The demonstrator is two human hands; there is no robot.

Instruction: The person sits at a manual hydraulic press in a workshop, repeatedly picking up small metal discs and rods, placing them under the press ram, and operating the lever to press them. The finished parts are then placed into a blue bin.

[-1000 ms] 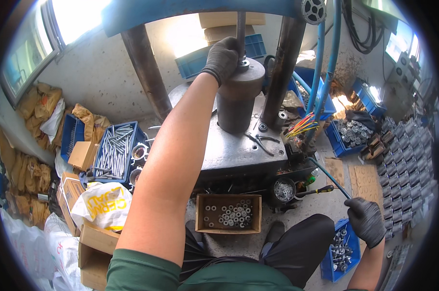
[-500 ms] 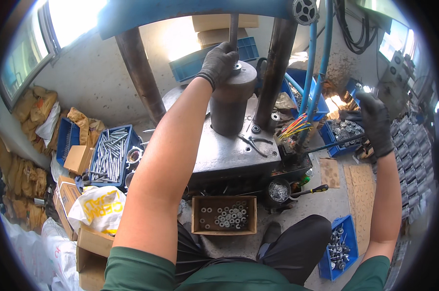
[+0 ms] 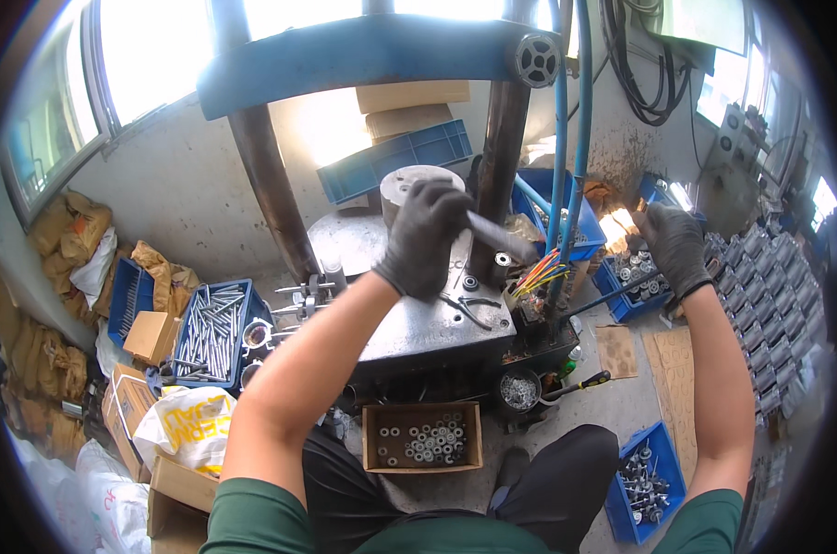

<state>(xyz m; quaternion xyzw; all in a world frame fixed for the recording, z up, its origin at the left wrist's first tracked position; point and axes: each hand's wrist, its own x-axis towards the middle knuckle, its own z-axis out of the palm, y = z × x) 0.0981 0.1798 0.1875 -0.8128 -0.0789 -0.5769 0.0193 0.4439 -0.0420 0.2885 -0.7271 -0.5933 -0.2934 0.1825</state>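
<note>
My left hand (image 3: 426, 235), in a dark grey glove, is closed round a metal rod (image 3: 502, 233). The rod slants down to the right and is blurred by motion. Behind that hand stands a thick steel cylinder (image 3: 402, 185) on the press's metal table (image 3: 405, 337). My gloved right hand (image 3: 674, 247) is raised at the right with its fingers curled; what they hold is too small to make out. A long lever (image 3: 612, 297) ends close below it. Pliers (image 3: 469, 307) and a small ring (image 3: 471, 283) lie on the metal table.
A blue press beam (image 3: 372, 60) spans two dark columns. Blue bins hold metal rods (image 3: 213, 332) at left and small parts (image 3: 645, 480) at right. A wooden box (image 3: 423, 466) of rings sits before my legs. Grey metal parts (image 3: 760, 314) are stacked far right.
My left hand has come away from the cylinder's top, nearer me, with the rod tilted in it. My right hand has shifted left. The view has tipped up a little.
</note>
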